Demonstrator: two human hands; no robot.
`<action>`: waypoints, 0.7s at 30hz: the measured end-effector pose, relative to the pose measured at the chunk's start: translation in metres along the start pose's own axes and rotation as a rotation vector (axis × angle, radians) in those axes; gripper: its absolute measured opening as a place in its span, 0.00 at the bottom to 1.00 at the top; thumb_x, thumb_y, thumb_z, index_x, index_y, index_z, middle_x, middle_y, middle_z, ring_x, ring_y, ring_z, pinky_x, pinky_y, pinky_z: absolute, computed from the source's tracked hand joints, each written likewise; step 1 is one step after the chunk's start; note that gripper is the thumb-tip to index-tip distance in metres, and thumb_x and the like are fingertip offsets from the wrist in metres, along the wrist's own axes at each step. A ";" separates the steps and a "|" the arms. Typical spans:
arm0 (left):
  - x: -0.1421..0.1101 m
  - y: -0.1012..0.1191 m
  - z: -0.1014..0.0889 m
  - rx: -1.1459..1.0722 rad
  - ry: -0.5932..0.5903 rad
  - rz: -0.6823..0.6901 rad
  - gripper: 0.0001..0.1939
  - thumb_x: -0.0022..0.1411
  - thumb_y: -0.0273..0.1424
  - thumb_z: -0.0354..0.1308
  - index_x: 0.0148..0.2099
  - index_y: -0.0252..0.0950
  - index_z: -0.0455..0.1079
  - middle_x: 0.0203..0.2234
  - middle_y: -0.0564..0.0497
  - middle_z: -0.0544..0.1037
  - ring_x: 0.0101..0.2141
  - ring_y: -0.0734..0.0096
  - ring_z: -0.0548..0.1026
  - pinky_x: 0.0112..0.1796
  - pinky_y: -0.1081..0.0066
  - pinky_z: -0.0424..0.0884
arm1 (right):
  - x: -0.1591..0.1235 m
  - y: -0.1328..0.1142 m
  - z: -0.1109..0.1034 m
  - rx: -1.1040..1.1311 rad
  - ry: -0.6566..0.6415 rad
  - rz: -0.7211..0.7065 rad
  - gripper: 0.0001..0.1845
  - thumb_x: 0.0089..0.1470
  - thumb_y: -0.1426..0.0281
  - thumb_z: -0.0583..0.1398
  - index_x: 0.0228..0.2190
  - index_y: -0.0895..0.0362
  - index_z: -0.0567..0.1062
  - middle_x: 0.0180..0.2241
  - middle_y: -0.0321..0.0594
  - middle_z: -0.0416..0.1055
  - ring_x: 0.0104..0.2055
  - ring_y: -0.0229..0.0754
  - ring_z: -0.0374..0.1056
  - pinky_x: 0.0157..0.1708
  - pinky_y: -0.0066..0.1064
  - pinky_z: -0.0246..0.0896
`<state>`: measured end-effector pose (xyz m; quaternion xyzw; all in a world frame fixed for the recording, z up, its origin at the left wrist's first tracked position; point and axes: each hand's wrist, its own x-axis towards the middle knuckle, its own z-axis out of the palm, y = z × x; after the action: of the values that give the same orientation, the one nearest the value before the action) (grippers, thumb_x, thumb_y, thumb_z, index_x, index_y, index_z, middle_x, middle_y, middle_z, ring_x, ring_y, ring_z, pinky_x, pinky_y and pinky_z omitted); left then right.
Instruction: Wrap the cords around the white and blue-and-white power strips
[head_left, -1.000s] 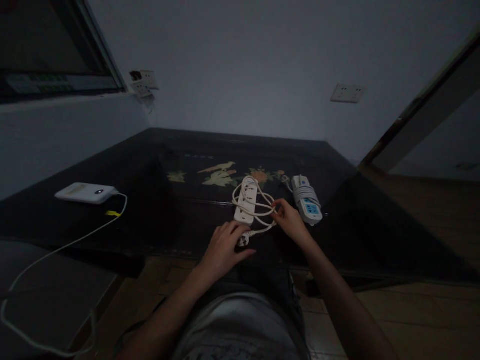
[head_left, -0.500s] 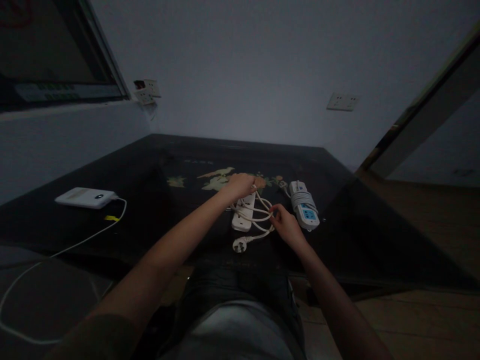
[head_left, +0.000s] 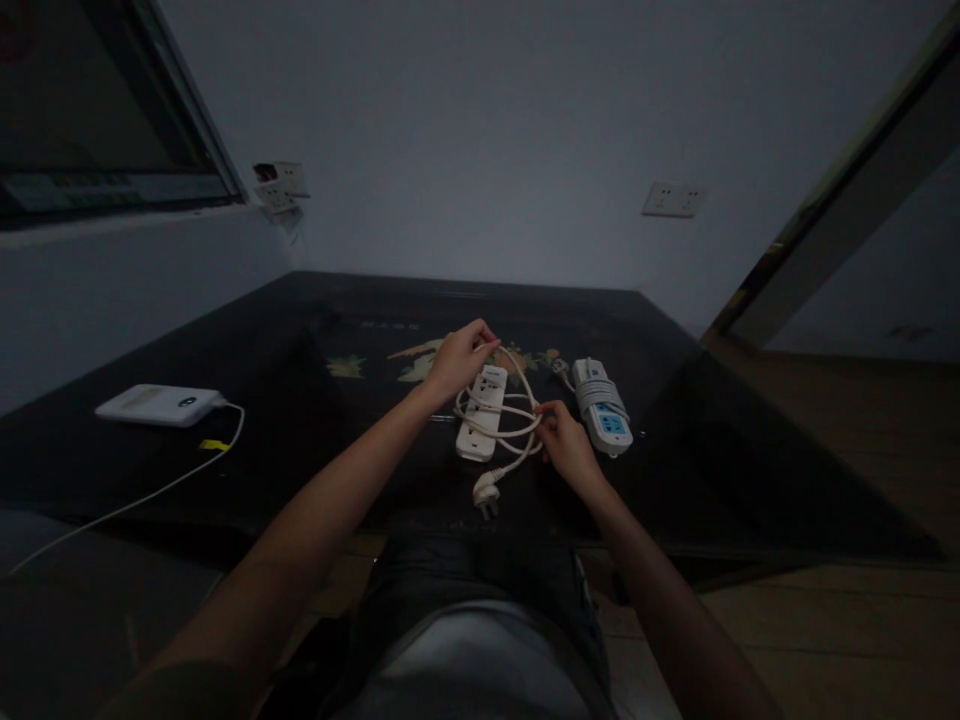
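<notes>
A white power strip (head_left: 481,414) lies on the dark table, with loose loops of its white cord (head_left: 517,434) across and beside it. My left hand (head_left: 461,358) pinches the cord just past the strip's far end. To the right of the strip, my right hand (head_left: 564,440) is closed on the gathered cord loops. The cord's plug (head_left: 487,493) rests near the table's front edge, prongs pointing toward me. Further right sits a second power strip (head_left: 604,412) with blue sockets, its grey cord wound around its middle.
On the left of the table (head_left: 300,340) lies a white power bank (head_left: 159,405) with a white cable (head_left: 161,490) running off the front edge. A yellow tag (head_left: 214,445) is near that cable. Wall sockets (head_left: 673,199) are on the wall behind.
My left hand has moved back and left, drawing up a length of cord and uncovering the strip's far end. The plug has turned so its prongs point toward me. My right hand keeps its hold.
</notes>
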<state>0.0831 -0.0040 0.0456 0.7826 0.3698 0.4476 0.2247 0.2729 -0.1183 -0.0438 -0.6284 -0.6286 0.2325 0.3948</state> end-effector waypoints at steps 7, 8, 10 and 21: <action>-0.006 -0.016 -0.005 -0.707 0.218 -0.222 0.05 0.59 0.29 0.55 0.38 0.36 0.64 0.15 0.60 0.64 0.17 0.80 0.65 0.23 0.78 0.60 | -0.002 -0.006 -0.002 0.020 -0.008 0.007 0.10 0.54 0.69 0.52 0.40 0.55 0.63 0.17 0.27 0.64 0.17 0.36 0.62 0.21 0.25 0.52; -0.008 -0.019 -0.007 -0.752 0.238 -0.260 0.05 0.59 0.29 0.55 0.38 0.35 0.64 0.16 0.59 0.65 0.18 0.80 0.66 0.23 0.79 0.61 | -0.002 -0.006 -0.002 0.018 -0.009 0.009 0.10 0.54 0.69 0.52 0.40 0.55 0.63 0.17 0.27 0.64 0.16 0.36 0.62 0.21 0.25 0.52; -0.015 -0.026 -0.012 -0.802 0.275 -0.362 0.06 0.59 0.29 0.55 0.39 0.36 0.64 0.19 0.58 0.68 0.20 0.80 0.68 0.23 0.79 0.62 | -0.002 -0.007 -0.002 0.016 -0.008 0.006 0.10 0.54 0.69 0.52 0.40 0.55 0.64 0.17 0.28 0.63 0.17 0.36 0.62 0.20 0.25 0.51; -0.027 -0.074 -0.027 -0.516 -0.076 -0.595 0.08 0.54 0.21 0.55 0.37 0.35 0.68 0.20 0.54 0.69 0.21 0.74 0.69 0.28 0.72 0.66 | -0.003 -0.007 -0.003 -0.181 0.006 -0.010 0.12 0.54 0.74 0.52 0.41 0.56 0.65 0.23 0.34 0.67 0.24 0.39 0.65 0.26 0.26 0.51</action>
<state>0.0229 0.0223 -0.0057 0.5751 0.4471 0.4118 0.5475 0.2708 -0.1223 -0.0373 -0.6590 -0.6491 0.1709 0.3394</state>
